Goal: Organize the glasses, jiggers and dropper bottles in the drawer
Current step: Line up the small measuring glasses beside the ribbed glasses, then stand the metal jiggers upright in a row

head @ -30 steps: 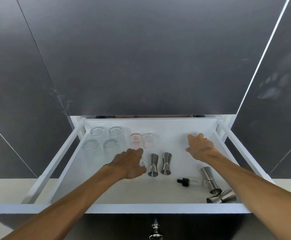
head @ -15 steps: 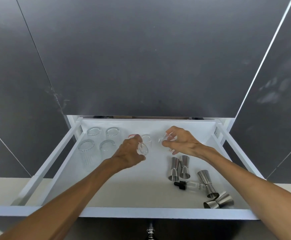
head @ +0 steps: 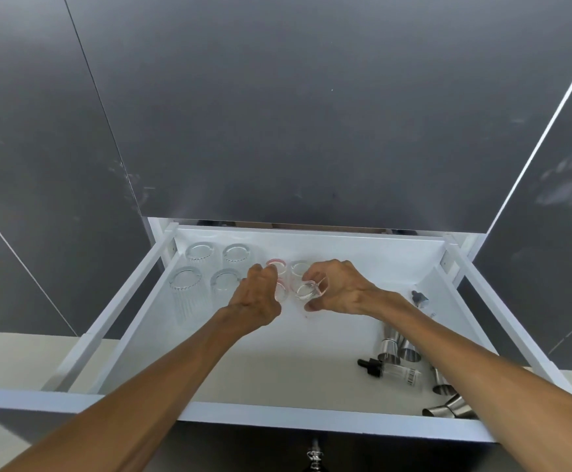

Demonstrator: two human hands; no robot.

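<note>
The white drawer point(head: 312, 420) stands pulled out below me. Several tall ribbed glasses point(head: 189, 294) stand upright in its back left corner. Beside them sit small measuring glasses, two at the back point(head: 299, 269). My left hand point(head: 255, 294) grips a small glass with red marks point(head: 282, 290). My right hand point(head: 337, 287) holds another small clear glass point(head: 304, 290) right beside it, near the drawer floor. Steel jiggers point(head: 397, 349) stand and lie at the right. One dropper bottle point(head: 392, 369) lies by them, another point(head: 420, 299) near the right wall.
Dark grey cabinet fronts point(head: 312, 114) rise behind the drawer. A metal knob point(head: 314, 456) hangs under the drawer front. The drawer's white side rails point(head: 121, 301) run along both sides. A pale surface point(head: 22, 362) lies to the left.
Both hands have brought their small glasses together and lower, in front of the two at the back. The view has shifted, so the jiggers now sit further right.
</note>
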